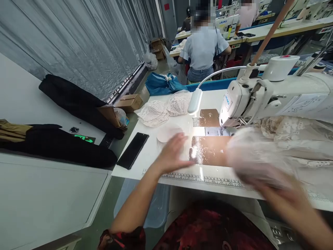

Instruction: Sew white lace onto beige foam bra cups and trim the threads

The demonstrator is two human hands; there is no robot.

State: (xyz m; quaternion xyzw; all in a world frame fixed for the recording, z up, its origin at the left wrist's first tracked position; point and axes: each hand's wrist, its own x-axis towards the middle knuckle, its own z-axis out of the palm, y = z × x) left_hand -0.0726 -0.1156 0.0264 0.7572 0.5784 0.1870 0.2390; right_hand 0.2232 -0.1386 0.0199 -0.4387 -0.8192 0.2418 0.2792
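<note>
My left hand is over the white table left of the sewing machine, fingers apart, with nothing in it. Just beyond its fingers lies a pale round piece, partly blurred. On the right, my right hand is smeared by motion beside blurred whitish sheer fabric; its fingers cannot be made out. Cream lace fabric lies bunched right of the needle area. Two white lace pieces rest at the table's back left.
A black phone lies at the table's left edge. A lamp on a bent neck hangs over the table. A ruler strip runs along the front edge. Beyond are a blue bag and a seated person.
</note>
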